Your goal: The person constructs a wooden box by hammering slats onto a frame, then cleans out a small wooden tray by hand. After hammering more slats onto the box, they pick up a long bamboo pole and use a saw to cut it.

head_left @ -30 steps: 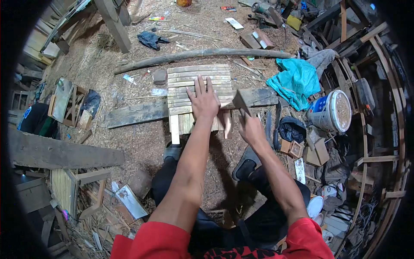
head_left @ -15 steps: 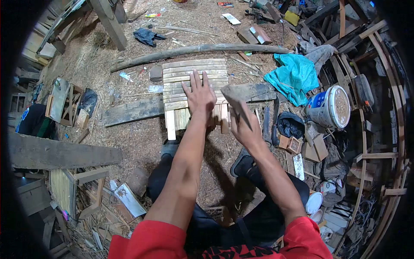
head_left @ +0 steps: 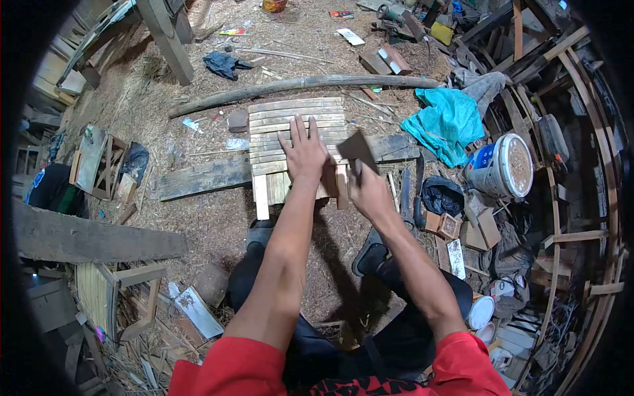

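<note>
While the left hand (head_left: 306,157) spreads flat on the slat panel (head_left: 265,134), the right hand (head_left: 371,195) is closed around the handle of a blade (head_left: 355,146) at the panel's right edge; whether the metal touches it, I cannot tell. The panel lies across a plank (head_left: 205,179), in front of the person, its far edge short of a curved pole (head_left: 310,82). Floor (head_left: 198,211) strewn with shavings runs leftward between the plank and a thick beam (head_left: 99,232). On the right, a teal sheet (head_left: 452,125) lies over the plank's end, near a bucket (head_left: 502,165); a black bag (head_left: 442,197) and small wooden boxes (head_left: 444,224) crowd the right hand's outer side.
</note>
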